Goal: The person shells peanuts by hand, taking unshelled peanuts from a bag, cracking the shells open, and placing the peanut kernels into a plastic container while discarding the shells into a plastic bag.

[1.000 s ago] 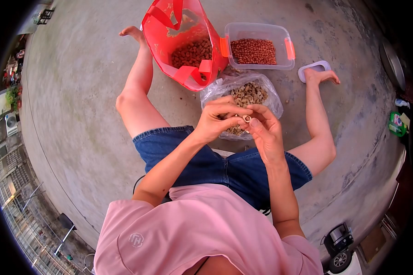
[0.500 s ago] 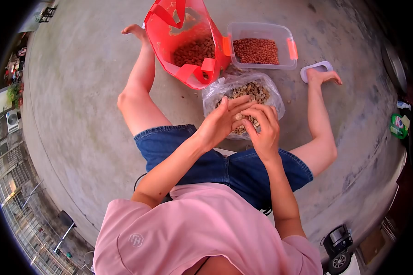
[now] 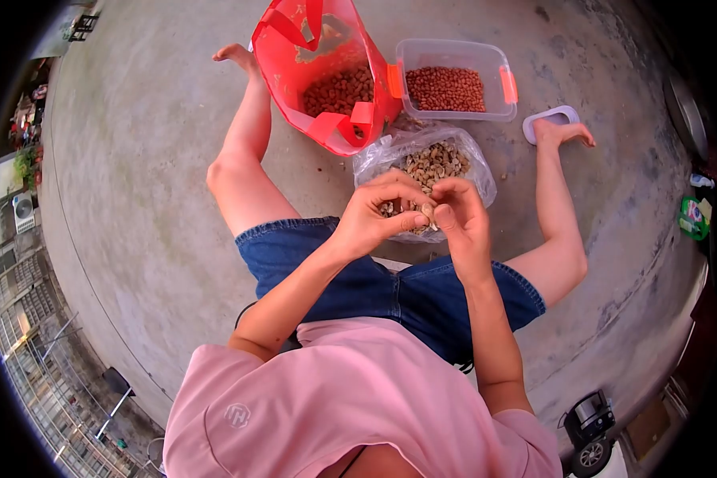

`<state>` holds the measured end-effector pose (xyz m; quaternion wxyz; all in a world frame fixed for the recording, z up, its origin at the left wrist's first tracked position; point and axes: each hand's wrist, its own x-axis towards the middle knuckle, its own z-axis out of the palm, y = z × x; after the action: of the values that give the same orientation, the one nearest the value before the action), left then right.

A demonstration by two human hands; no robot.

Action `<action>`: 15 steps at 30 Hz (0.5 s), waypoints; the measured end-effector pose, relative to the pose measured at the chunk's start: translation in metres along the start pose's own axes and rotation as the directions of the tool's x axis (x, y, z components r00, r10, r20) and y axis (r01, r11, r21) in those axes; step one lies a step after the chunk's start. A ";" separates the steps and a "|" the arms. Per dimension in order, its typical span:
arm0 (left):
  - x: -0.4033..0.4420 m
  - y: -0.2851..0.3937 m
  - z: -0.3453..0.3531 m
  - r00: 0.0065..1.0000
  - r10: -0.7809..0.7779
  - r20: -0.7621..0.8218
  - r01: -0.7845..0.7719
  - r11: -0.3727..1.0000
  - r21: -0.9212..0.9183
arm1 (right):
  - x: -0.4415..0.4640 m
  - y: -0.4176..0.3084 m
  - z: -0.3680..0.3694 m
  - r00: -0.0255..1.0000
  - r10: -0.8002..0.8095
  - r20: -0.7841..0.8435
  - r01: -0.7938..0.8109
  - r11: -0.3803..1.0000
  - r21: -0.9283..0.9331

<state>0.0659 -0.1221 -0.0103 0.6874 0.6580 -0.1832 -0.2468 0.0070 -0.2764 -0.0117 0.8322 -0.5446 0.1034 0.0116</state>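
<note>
Over a clear plastic bag [image 3: 479, 163] of peanut shells [image 3: 436, 163], my two hands meet at one pale unshelled peanut [image 3: 429, 211]. My left hand [image 3: 381, 210] curls in from the left, its thumb and fingertips at the peanut's near side. From the right, my right hand [image 3: 464, 225] pinches the same peanut between thumb and bent fingers. Part of the peanut is covered by the fingertips. Beyond the shells stands a clear plastic box [image 3: 498, 52] with shelled red peanuts [image 3: 444, 88]. A red bag [image 3: 283, 80] beside it holds unshelled peanuts [image 3: 339, 90].
My bare legs stretch out on both sides over the concrete floor [image 3: 151, 199]. A pale slipper [image 3: 562, 115] lies under the right foot. Farther right are a metal basin [image 3: 685, 115] and a green bottle [image 3: 695, 219]. A black wheeled object [image 3: 588, 430] stands at lower right.
My left hand has turned from an open palm to curled fingers, closing in on the peanut. My right hand has shifted slightly down, still pinching. The containers stay where they were.
</note>
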 end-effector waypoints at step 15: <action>-0.002 -0.021 0.019 0.993 0.048 -0.110 -0.030 0.986 0.162 | -0.007 0.014 0.000 0.998 0.047 0.039 -0.042 0.992 -0.123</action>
<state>0.0510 -0.1368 -0.0296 0.6464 0.7203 -0.1759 -0.1799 -0.0015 -0.2701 -0.0233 0.7990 -0.5916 0.0971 0.0477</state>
